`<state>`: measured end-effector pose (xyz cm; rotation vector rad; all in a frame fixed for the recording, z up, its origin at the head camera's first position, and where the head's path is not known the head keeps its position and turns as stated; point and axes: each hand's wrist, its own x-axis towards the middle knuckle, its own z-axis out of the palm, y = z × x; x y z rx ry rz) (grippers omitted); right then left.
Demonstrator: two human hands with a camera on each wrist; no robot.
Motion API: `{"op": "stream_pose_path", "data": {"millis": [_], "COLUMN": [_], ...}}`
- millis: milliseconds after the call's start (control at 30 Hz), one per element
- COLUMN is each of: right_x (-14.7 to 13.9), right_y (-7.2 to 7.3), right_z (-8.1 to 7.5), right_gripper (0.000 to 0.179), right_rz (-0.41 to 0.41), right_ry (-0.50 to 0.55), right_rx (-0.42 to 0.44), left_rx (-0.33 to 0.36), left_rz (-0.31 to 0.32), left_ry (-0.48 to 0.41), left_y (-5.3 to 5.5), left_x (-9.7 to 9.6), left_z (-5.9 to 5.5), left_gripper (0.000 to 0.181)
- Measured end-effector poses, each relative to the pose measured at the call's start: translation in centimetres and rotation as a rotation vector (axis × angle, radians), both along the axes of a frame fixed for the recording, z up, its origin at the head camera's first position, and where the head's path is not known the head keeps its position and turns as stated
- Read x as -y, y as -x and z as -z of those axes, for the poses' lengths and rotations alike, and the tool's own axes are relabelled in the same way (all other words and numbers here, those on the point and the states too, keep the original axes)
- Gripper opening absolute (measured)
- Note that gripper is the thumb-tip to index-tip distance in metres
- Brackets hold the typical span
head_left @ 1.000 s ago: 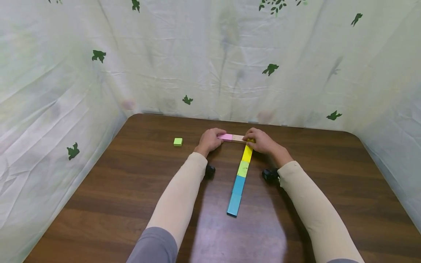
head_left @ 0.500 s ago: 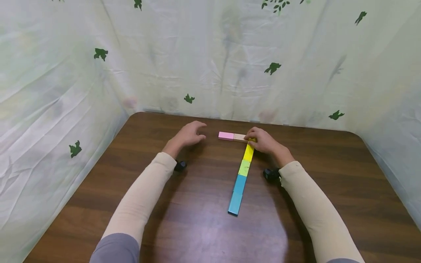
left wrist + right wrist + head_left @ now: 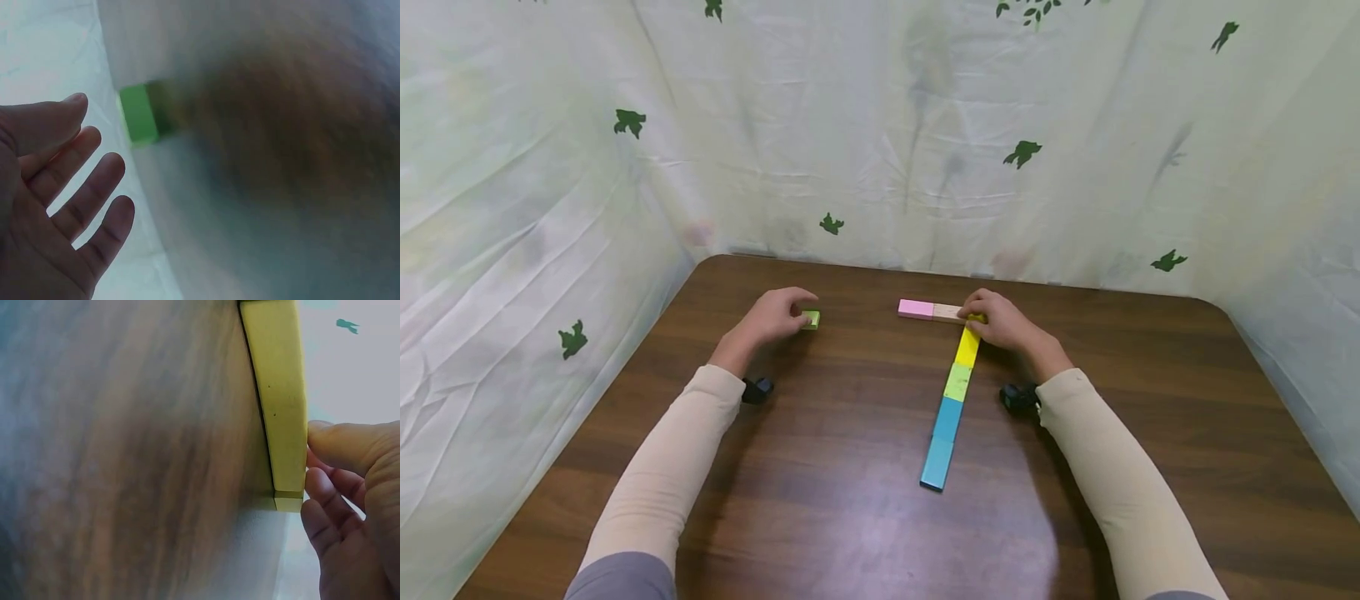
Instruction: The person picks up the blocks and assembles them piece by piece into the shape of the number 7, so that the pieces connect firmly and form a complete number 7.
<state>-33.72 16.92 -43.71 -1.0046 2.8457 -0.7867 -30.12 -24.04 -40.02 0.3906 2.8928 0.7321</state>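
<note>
My left hand is over the left part of the table, beside a small light-green block that it partly covers. In the left wrist view its fingers are loosely bent and spread, apart from the green block. My right hand pinches the far end of the row, at a yellow block; its thumb and fingertips meet the yellow block in the right wrist view. From there a green block and two blue blocks run towards me. A plain wood block and a pink block extend left.
The brown wooden table has rounded far corners. A pale cloth with green leaf and bird-like shapes hangs behind it and at both sides. Black wrist cameras sit under both wrists.
My left hand has let go of the pink block and moved left to the lone green block. My right hand has stayed at the yellow block.
</note>
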Motion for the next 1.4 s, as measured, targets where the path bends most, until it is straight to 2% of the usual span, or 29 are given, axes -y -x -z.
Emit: {"op": "stream_pose_path", "data": {"millis": [233,400,533,767,1167,1400], "right_x": [0.1,0.2,0.1,0.3,0.4,0.3], "right_y": [0.0,0.0,0.0,-0.1,-0.2,-0.1], "right_z": [0.0,-0.1,-0.2,-0.1,0.0,-0.1], "right_gripper": [0.025,0.025,0.025,0.025,0.025,0.024], "right_rz": [0.012,0.021,0.036,0.026,0.025,0.027], "right_ry": [-0.014,-0.022,-0.021,-0.021,-0.018,-0.004], "right_rx": [0.020,0.049,0.063,0.067,0.055,0.058], "left_rx": [0.005,0.005,0.025,0.058,0.067,0.047], "left_rz": [-0.021,-0.027,-0.020,-0.047,-0.059,-0.050], "left_ry": [-0.001,0.033,0.056,0.052,0.040,0.042], "left_y": [0.1,0.3,0.5,0.5,0.8,1.3], "left_x": [0.7,0.9,0.9,0.9,1.2,0.8], "left_z": [0.7,1.2,1.4,1.8,2.2,1.8], "left_gripper": [0.043,0.043,0.044,0.042,0.041,0.040]}}
